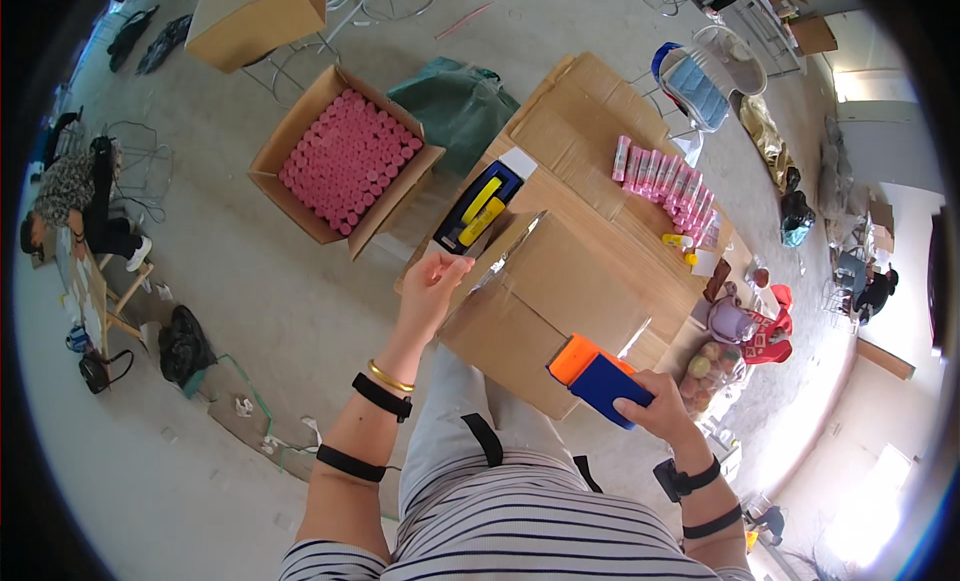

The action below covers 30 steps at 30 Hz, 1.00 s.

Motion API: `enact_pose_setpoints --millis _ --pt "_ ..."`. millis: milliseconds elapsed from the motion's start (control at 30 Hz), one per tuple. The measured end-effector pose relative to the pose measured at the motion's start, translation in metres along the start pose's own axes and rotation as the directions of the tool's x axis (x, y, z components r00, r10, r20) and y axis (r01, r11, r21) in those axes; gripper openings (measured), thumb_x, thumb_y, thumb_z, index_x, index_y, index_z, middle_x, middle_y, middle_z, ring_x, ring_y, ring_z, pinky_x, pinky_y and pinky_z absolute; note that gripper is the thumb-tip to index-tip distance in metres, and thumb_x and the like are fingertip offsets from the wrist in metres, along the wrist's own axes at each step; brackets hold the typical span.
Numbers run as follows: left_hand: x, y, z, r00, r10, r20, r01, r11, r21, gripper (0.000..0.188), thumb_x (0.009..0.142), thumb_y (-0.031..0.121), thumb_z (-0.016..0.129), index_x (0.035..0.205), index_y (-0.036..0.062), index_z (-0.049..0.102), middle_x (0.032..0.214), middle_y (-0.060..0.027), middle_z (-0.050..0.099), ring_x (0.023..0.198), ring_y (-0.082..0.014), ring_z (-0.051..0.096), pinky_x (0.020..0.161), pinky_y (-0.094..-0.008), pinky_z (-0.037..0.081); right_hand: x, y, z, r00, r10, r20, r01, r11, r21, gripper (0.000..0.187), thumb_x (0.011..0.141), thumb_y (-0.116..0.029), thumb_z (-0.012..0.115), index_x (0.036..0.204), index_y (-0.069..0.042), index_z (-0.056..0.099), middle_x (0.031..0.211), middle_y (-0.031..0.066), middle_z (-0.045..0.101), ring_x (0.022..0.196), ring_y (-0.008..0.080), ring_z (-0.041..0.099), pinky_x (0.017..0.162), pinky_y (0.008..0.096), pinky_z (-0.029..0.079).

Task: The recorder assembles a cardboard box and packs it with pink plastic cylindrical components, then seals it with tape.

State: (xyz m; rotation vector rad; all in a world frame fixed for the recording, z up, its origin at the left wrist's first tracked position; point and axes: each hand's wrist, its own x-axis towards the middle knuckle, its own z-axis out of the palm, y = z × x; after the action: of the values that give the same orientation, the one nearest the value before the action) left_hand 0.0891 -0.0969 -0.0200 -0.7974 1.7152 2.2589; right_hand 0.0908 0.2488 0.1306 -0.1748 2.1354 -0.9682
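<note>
My right hand [655, 406] grips a small dark-blue box with an orange end [600, 376], held over the near right edge of a taped cardboard box [560, 311]. My left hand [435, 289] is at that box's left side, fingers bent and pressed together; anything in them is too small to make out. Just beyond those fingers lies a dark open case [458, 231] with two yellow tubes [482, 211] in it. A row of pink tubes [665, 181] lies farther right on the cardboard-covered table [580, 101], with small yellow-capped tubes [678, 241] beside it.
On the left stands an open carton [350, 166] full of pink tubes, next to a green sack [450, 106]. A purple pot [730, 319] and a bag of round fruit [712, 371] are at right. A chair [690, 86] stands beyond; a person [80, 201] sits far left.
</note>
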Motion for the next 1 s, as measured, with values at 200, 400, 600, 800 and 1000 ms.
enact_pose_setpoints --millis 200,400,600,800,1000 --pt "0.014 -0.021 -0.001 0.999 -0.051 -0.007 0.051 0.995 0.089 0.016 0.089 0.020 0.067 0.093 0.0043 0.066 0.097 -0.0034 0.066 0.093 -0.0094 0.059 0.083 -0.0239 0.044 0.002 -0.006 -0.002 0.994 0.105 0.013 -0.106 0.994 0.020 0.037 0.076 -0.030 0.073 0.090 0.003 0.067 0.066 0.0110 0.059 0.057 0.0154 0.054 0.056 0.0293 0.045" --pt "0.022 -0.032 -0.005 0.987 -0.159 0.029 0.160 0.987 -0.022 0.016 0.088 0.020 0.069 0.088 0.0036 0.067 0.101 -0.0033 0.064 0.092 -0.0086 0.055 0.085 -0.0249 0.042 0.011 -0.011 -0.005 0.990 0.138 0.037 -0.139 0.990 0.017 0.037 0.077 -0.028 0.074 0.091 0.005 0.066 0.066 0.0083 0.059 0.059 0.0126 0.053 0.056 0.0286 0.045" --pt "0.030 -0.042 -0.006 0.998 -0.059 0.025 0.057 0.997 0.047 0.017 0.085 0.020 0.073 0.082 0.0051 0.065 0.102 -0.0045 0.062 0.095 -0.0098 0.055 0.086 -0.0256 0.041 0.018 -0.013 -0.004 0.986 0.159 0.045 -0.160 0.987 0.016 0.037 0.077 -0.029 0.074 0.091 0.005 0.067 0.066 0.0069 0.059 0.059 0.0109 0.053 0.056 0.0279 0.044" --pt "0.034 -0.043 -0.004 0.995 -0.091 0.032 0.089 0.995 0.051 0.022 0.083 0.025 0.075 0.077 0.0065 0.064 0.103 -0.0050 0.061 0.098 -0.0111 0.053 0.090 -0.0282 0.038 0.018 -0.013 -0.004 0.982 0.183 0.051 -0.184 0.983 0.013 0.037 0.077 -0.029 0.074 0.091 0.005 0.067 0.066 0.0072 0.060 0.059 0.0108 0.054 0.056 0.0279 0.045" --pt "0.037 -0.045 -0.004 0.991 -0.135 0.024 0.134 0.990 0.036 0.023 0.082 0.025 0.075 0.075 0.0062 0.064 0.103 -0.0057 0.061 0.100 -0.0124 0.053 0.091 -0.0296 0.037 0.019 -0.010 -0.001 0.981 0.190 0.049 -0.192 0.979 0.061 0.036 0.077 -0.028 0.074 0.091 0.005 0.067 0.067 0.0072 0.060 0.060 0.0109 0.054 0.056 0.0278 0.045"
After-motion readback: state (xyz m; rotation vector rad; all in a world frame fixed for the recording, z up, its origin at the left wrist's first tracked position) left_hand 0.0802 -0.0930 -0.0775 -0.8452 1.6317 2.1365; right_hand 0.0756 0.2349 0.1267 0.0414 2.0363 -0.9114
